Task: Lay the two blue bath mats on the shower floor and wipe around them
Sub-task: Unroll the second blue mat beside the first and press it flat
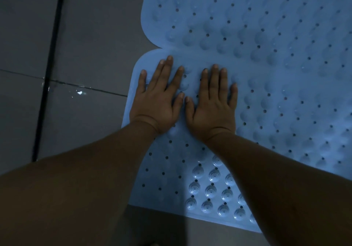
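Two light blue rubber bath mats with bumps and small holes lie flat on the grey tiled floor, edge to edge. The far mat (257, 17) fills the upper right. The near mat (285, 116) runs from the middle to the bottom. My left hand (158, 101) and my right hand (213, 103) rest palm down, side by side, with fingers spread, on the near mat's far left corner, just below the seam between the mats. Neither hand holds anything.
Grey floor tiles (91, 36) with dark grout lines cover the left side. A small wet, shiny spot (80, 93) sits on a tile left of the mats. A strip of bare floor (171, 226) shows below the near mat's edge.
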